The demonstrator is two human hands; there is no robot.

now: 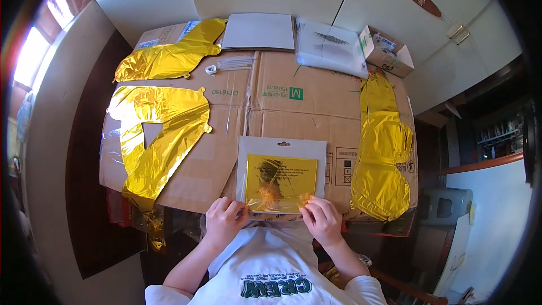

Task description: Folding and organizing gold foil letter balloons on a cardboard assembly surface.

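Note:
Right in front of me lies a clear plastic bag (243, 183) with a white hang-hole card (265, 145) and a folded yellow foil sheet (282, 178) in it. Dark print and glare show on the yellow foil. My left hand (227, 214) pinches the bag's near left corner, fingers closed. At the near right corner, my right hand (322, 220) pinches the same edge between thumb and fingers. The film between them looks stretched flat. Whether the bag's near edge is sealed, I cannot tell.
Flat gold foil balloons lie at the left (169, 135), far left (175, 53) and right (381, 152) of the cardboard (305, 96). Along the back are a white card stack (258, 31), clear bags (330, 48) and a small box (389, 53). A white ribbon roll (210, 70) sits near thin clear sticks (237, 63).

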